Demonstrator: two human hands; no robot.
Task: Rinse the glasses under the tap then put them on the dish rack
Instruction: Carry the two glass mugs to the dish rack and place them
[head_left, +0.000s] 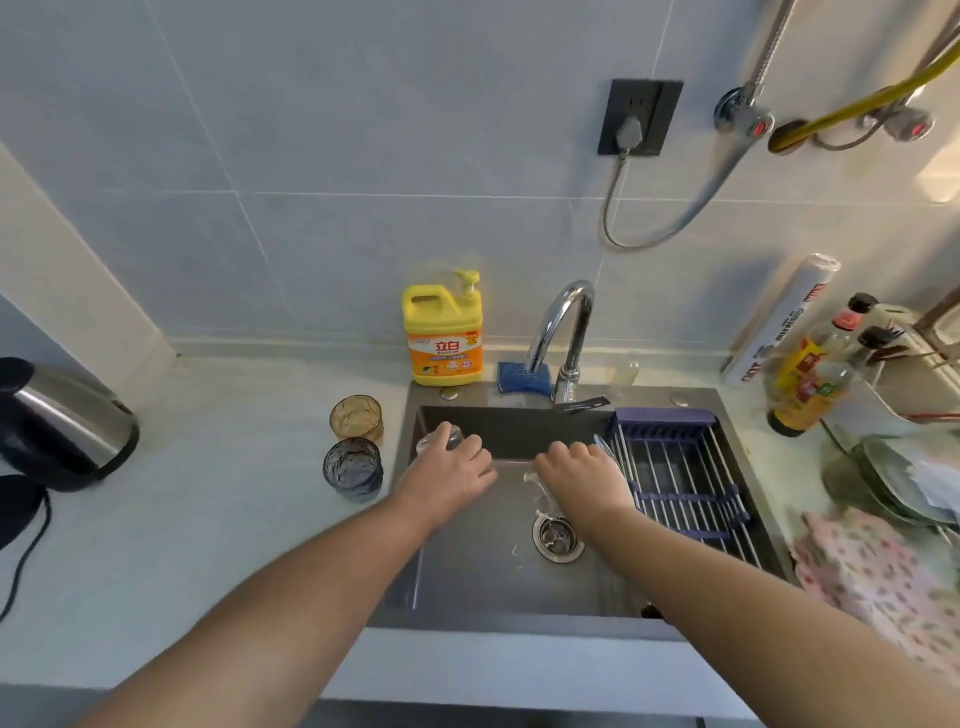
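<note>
Your left hand (447, 478) is curled round a clear glass (439, 439), just over the left rim of the sink (493, 571) near its back-left corner. Your right hand (584, 478) is over the middle of the basin, with its fingers wrapped on a second clear glass (601, 446) right beside the left edge of the dish rack (680, 467). The hand hides most of that glass, so I can't tell how it's tipped. The rack spans the sink's right side. The tap (566, 322) arches from the back rim.

Two more stand upright on the worktop (208, 519) by the sink's left edge, an amber glass (357, 415) behind and a grey glass (353, 467) just in front. There's a yellow dish soap jug (442, 332) at the back edge and a kettle (62, 426) far left.
</note>
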